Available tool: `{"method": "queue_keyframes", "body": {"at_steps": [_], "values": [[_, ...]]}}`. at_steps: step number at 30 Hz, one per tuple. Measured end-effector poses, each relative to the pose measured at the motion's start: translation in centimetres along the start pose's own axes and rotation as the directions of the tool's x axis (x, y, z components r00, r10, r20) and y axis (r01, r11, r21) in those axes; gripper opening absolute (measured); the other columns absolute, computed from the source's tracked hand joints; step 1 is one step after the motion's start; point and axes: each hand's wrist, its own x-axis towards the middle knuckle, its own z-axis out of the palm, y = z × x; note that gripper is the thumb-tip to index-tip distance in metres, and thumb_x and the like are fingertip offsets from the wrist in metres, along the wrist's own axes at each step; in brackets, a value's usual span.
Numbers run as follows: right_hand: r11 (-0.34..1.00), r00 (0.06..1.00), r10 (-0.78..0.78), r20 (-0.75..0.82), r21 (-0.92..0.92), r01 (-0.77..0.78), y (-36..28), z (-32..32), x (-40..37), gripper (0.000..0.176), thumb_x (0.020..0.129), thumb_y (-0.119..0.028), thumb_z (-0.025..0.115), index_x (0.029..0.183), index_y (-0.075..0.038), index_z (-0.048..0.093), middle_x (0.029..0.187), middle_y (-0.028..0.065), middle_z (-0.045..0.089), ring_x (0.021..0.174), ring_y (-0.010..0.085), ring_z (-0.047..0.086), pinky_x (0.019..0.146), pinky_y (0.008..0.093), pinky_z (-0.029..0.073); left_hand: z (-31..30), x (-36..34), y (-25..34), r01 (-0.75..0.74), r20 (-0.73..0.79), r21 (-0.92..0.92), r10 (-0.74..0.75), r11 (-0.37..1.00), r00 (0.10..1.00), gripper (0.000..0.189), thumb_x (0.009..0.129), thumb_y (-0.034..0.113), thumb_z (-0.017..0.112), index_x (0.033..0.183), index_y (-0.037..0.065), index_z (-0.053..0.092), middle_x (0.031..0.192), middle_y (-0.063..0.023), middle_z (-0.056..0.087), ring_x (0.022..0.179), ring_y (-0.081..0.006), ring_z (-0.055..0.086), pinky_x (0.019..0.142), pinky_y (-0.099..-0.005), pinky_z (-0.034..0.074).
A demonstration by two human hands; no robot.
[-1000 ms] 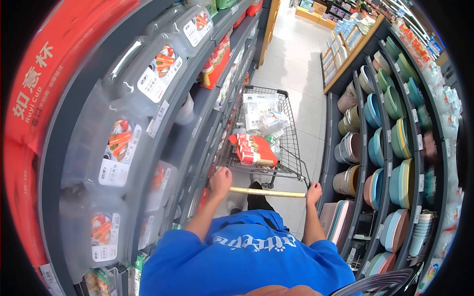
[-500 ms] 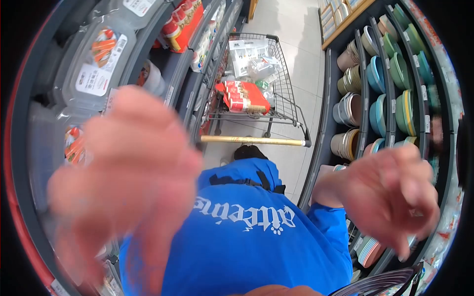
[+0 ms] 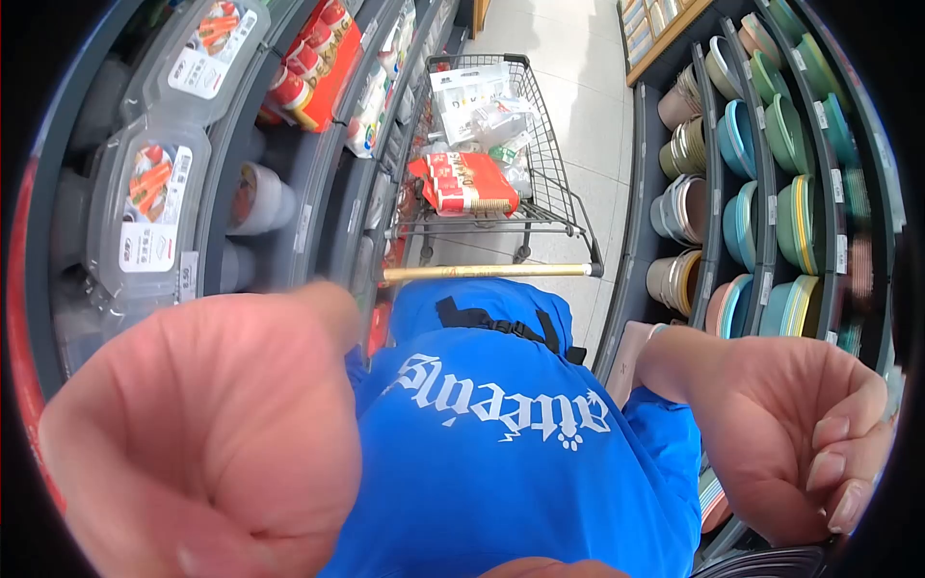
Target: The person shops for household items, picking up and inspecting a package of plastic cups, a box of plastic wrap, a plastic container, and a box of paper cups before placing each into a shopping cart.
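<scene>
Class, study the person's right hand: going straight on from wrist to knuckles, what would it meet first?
Most likely the shelving of stacked coloured bowls at that side; the right hand, fingers curled, points outward toward it. Depth is unclear, as the hand is close to the camera.

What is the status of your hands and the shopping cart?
Left hand and right hand raised near camera, both curled shut, nothing held. Shopping cart ahead, handle untouched, red packet inside. Shelves close on both sides.
</scene>
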Motion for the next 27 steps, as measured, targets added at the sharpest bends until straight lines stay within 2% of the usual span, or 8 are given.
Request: {"method": "queue_keyframes", "body": {"at_steps": [5, 7, 10, 12, 16, 17, 22, 27], "values": [[0.974, 0.99, 0.136, -0.023, -0.179, -0.138, 4.2, 0.8, -6.6, 0.033, 0.103, -0.029, 0.047, 0.106, 0.0, 0.063, 0.09, 0.0087, 0.067, 0.08, 0.0186, 0.061, 0.073, 0.0322, 0.05, 1.0, -4.4, -6.0, 0.119, 0.036, -0.002, -0.119, 0.993, 0.992, 0.025, 0.099, 0.016, 0.054, 0.116, -0.002, 0.057, 0.105, -0.0117, 0.066, 0.079, -0.0209, 0.063, 0.069, -0.0341, 0.053], [0.859, 0.927, 0.368, -0.072, -0.355, -0.369, 8.4, -0.6, -11.8, 0.028, 0.099, -0.017, 0.055, 0.108, 0.009, 0.062, 0.095, 0.0189, 0.067, 0.081, 0.0263, 0.065, 0.077, 0.0397, 0.056, 3.0, -12.4, -9.8, 0.47, -0.136, -0.054, -0.473, 0.881, 0.871, 0.025, 0.099, 0.012, 0.057, 0.117, -0.004, 0.057, 0.105, -0.0147, 0.067, 0.083, -0.0202, 0.064, 0.077, -0.036, 0.054], [0.373, 0.497, 0.862, 0.101, -0.79, -0.486, 16.5, -7.6, -24.1, 0.038, 0.094, -0.009, 0.066, 0.129, 0.002, 0.056, 0.119, 0.0233, 0.06, 0.103, 0.0344, 0.064, 0.093, 0.0393, 0.051, -0.2, -27.4, -14.0, 0.828, 0.096, 0.483, -0.957, 0.285, 0.273, 0.037, 0.093, 0.013, 0.067, 0.126, 0.0, 0.058, 0.106, -0.0141, 0.067, 0.1, -0.0266, 0.066, 0.091, -0.0373, 0.051], [0.054, 0.107, 0.994, 0.024, -0.958, -0.283, 17.8, -12.4, -34.2, 0.059, 0.094, -0.027, 0.069, 0.141, 0.002, 0.046, 0.135, 0.0283, 0.051, 0.126, 0.046, 0.051, 0.105, 0.0495, 0.044, -3.0, -37.0, -14.7, 0.573, 0.078, 0.81, -0.991, 0.124, 0.105, 0.053, 0.087, 0.029, 0.072, 0.131, 0.004, 0.056, 0.125, -0.0201, 0.059, 0.12, -0.0394, 0.055, 0.1, -0.0491, 0.045], [0.003, -0.116, 0.992, 0.043, -0.945, -0.327, 18.2, -18.4, -52.2, 0.061, 0.091, -0.03, 0.071, 0.138, 0.004, 0.049, 0.126, 0.0319, 0.06, 0.12, 0.0464, 0.057, 0.101, 0.049, 0.047, -5.4, -42.7, -14.8, 0.265, -0.059, 0.958, -0.98, -0.108, -0.188, 0.062, 0.086, 0.03, 0.073, 0.139, 0.008, 0.048, 0.137, -0.0213, 0.049, 0.131, -0.0425, 0.046, 0.101, -0.0615, 0.04], [-0.257, -0.326, 0.922, -0.207, -0.959, -0.118, 17.2, -12.5, -43.9, 0.049, 0.091, -0.025, 0.069, 0.131, 0.001, 0.056, 0.113, 0.0294, 0.067, 0.109, 0.0448, 0.064, 0.094, 0.0501, 0.052, -5.6, -43.5, -15.2, 0.259, -0.083, 0.955, -0.968, -0.146, -0.238, 0.06, 0.087, 0.031, 0.072, 0.137, 0.008, 0.049, 0.137, -0.0221, 0.048, 0.13, -0.0432, 0.047, 0.101, -0.0611, 0.041], [-0.218, -0.093, 0.976, -0.198, -0.925, -0.312, 22.9, -13.3, -46.4, 0.032, 0.09, -0.023, 0.068, 0.111, 0.001, 0.067, 0.1, 0.024, 0.071, 0.096, 0.0419, 0.069, 0.084, 0.0502, 0.054, -4.5, -44.8, -19.5, 0.197, -0.109, 0.949, -0.842, -0.247, -0.529, 0.055, 0.091, 0.039, 0.067, 0.132, 0.005, 0.054, 0.14, -0.0258, 0.045, 0.123, -0.047, 0.054, 0.098, -0.0574, 0.047], [-0.342, -0.151, 0.939, -0.309, -0.802, -0.489, 28.2, -14.1, -47.9, 0.022, 0.089, -0.015, 0.065, 0.096, 0.006, 0.063, 0.081, 0.0191, 0.069, 0.076, 0.0337, 0.072, 0.068, 0.0418, 0.056, -3.7, -43.8, -26.0, 0.208, -0.05, 0.961, -0.853, -0.183, -0.52, 0.052, 0.093, 0.039, 0.063, 0.129, 0.003, 0.055, 0.14, -0.0279, 0.046, 0.122, -0.0464, 0.057, 0.097, -0.0541, 0.05]]}}
